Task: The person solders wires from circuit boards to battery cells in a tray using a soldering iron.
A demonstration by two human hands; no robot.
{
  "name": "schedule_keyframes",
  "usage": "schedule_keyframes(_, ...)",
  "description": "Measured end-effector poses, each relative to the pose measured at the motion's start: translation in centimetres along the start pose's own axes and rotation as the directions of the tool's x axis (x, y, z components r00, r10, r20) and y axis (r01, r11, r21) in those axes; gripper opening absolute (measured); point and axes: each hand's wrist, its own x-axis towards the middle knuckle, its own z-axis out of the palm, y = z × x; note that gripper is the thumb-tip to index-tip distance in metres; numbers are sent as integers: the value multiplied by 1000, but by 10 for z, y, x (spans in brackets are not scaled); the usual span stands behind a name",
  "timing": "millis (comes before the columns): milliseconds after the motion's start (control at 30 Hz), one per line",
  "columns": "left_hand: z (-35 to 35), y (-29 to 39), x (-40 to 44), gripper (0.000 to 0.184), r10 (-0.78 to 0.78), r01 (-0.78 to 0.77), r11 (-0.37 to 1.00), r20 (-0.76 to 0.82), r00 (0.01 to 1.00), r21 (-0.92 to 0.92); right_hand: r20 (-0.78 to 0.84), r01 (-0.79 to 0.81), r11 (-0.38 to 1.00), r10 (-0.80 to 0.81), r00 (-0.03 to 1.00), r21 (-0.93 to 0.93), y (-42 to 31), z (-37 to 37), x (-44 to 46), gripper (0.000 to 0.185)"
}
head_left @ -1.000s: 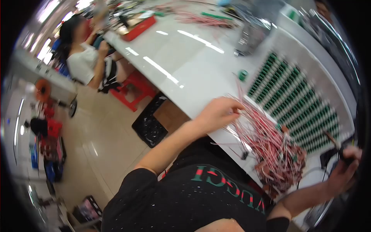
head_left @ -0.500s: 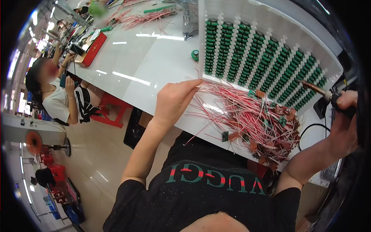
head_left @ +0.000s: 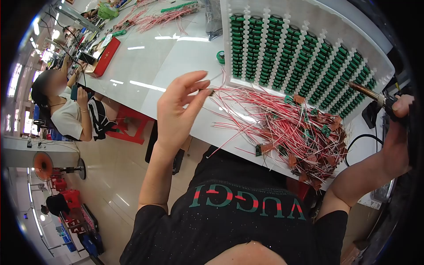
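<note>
My left hand (head_left: 179,108) is raised over the front of the table, thumb and a finger pinched on a small dark piece (head_left: 211,92) with thin wires leading right. Its exact kind is too small to tell. My right hand (head_left: 403,107) grips the handle of a soldering iron (head_left: 369,92), whose tip points left across the white rack. Between the hands lies a tangled pile of red and white wires (head_left: 287,128) with small green circuit boards (head_left: 325,130) and brownish tabs among them.
A tilted white rack (head_left: 226,53) holds rows of green round parts (head_left: 274,44). One loose green coil (head_left: 221,56) sits left of it. Further back are a red box (head_left: 106,57) and more wires (head_left: 163,22). A seated person (head_left: 66,110) is at left, near a red stool (head_left: 132,128).
My left hand has moved left and back from the rack's corner, and its fingers have spread more, with a small dark piece now showing at the fingertips. The soldering iron has shifted slightly.
</note>
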Motion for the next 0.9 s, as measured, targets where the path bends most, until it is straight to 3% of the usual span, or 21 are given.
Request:
schedule_keyframes(100,9,-17,-5,32,-110,122,979,84,990,-162,49,14,1000,-15,999,19,-3,-4,2,34)
schedule_keyframes(233,5,-33,-10,40,-218,241,951,136,966,-194,-119,39,999,-39,992,4,-1,6,1,36)
schedule_keyframes(333,6,-27,-15,49,-406,374,826,15,914,-422,-13,29,999,-29,999,-15,-3,-1,2,36)
schedule_keyframes(433,6,-31,-22,50,-382,339,648,94,919,-682,42,86,996,-85,995,-23,8,-7,3,36)
schedule_keyframes(467,5,-33,-24,41,-416,375,564,140,899,-736,42,76,996,-74,996,-39,8,-6,3,36)
schedule_keyframes(600,6,-36,-26,18,-392,388,603,164,905,-697,45,-12,996,16,999,-93,0,-1,3,36)
schedule_keyframes(700,2,-26,-20,14,-352,360,581,173,920,-730,47,13,999,-10,999,-50,5,-1,4,35)
schedule_keyframes(833,9,-22,-16,14,-377,405,621,197,905,-671,27,-70,995,68,997,77,7,13,-1,35)
schedule_keyframes(900,18,-11,-16,15,-356,407,631,220,908,-660,50,-226,963,221,974,146,-8,16,-13,24)
